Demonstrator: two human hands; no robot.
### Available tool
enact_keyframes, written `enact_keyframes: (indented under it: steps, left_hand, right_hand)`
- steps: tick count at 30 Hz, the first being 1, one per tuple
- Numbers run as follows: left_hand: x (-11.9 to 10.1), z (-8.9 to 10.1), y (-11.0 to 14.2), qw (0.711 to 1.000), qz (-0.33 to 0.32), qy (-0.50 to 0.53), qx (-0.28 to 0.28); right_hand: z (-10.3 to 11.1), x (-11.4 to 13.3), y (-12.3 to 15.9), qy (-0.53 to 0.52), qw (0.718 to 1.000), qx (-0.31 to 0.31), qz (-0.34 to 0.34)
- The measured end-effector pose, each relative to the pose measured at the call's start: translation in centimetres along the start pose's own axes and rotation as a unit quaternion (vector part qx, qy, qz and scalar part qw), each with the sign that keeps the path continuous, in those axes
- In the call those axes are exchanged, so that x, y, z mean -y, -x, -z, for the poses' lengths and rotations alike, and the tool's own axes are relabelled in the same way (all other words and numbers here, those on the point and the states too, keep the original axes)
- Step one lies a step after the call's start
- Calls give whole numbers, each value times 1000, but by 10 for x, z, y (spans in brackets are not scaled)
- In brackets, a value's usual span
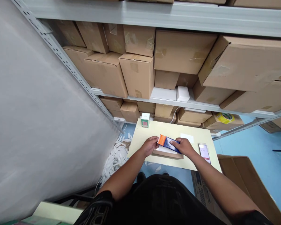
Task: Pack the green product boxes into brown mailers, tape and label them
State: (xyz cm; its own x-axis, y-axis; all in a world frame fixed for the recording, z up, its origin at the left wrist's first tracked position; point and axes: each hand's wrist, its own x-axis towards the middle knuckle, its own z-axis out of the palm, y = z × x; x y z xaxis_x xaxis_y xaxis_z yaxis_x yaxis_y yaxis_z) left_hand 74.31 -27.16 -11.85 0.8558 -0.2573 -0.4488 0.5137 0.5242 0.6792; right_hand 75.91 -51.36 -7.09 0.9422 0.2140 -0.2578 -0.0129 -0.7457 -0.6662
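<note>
A flat blue-and-orange package (167, 142) is held between my two hands, tilted above a small cardboard box (167, 154). My left hand (150, 145) pinches its orange end. Gripping the dark blue end is my right hand (183, 147), its thumb lying across the front. White shows on top of the box beneath the package; whether that is paper or the box's inside I cannot tell. A green-and-white small box (145, 120) stands upright at the back left of the pale table (135, 147).
A phone (204, 152) lies at the table's right, with a white paper (186, 138) behind the package. Shelves (164, 99) of cardboard boxes rise beyond, one bearing yellow tape (225, 117). White paper strips (115, 156) litter the floor at left; a large carton (245, 181) stands right.
</note>
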Motion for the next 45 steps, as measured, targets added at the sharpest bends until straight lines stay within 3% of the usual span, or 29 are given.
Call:
enact_keyframes:
  steps: [7, 12, 22, 26, 34, 38, 41, 43, 45]
  left_hand:
    - [7, 0, -5, 991, 4, -104, -85]
    - [12, 11, -1, 978, -23, -165, -128]
    - [14, 70, 5, 961, -33, -172, -214]
    - [30, 78, -3, 939, -37, -269, -212]
    - [64, 63, -21, 900, -59, -375, -214]
    - [68, 68, -29, 892, -33, -393, -220]
    - [60, 76, -25, 889, -17, -404, -217]
    - [47, 80, -17, 886, -63, -428, -168]
    - [31, 79, -8, 859, -164, -484, -37]
  right_hand:
    - [8, 9, -3, 51, 998, 38, -22]
    - [11, 18, -9, 90, 994, 68, -9]
    - [18, 34, -11, 179, 978, 102, -20]
    - [15, 35, -12, 197, 975, 102, -30]
    - [9, 36, -17, 203, 973, 101, -37]
    - [8, 35, -20, 206, 974, 89, -37]
    - [7, 35, -20, 201, 975, 88, -43]
    - [7, 36, -19, 195, 976, 89, -47]
    - [7, 37, -18, 192, 976, 90, -49]
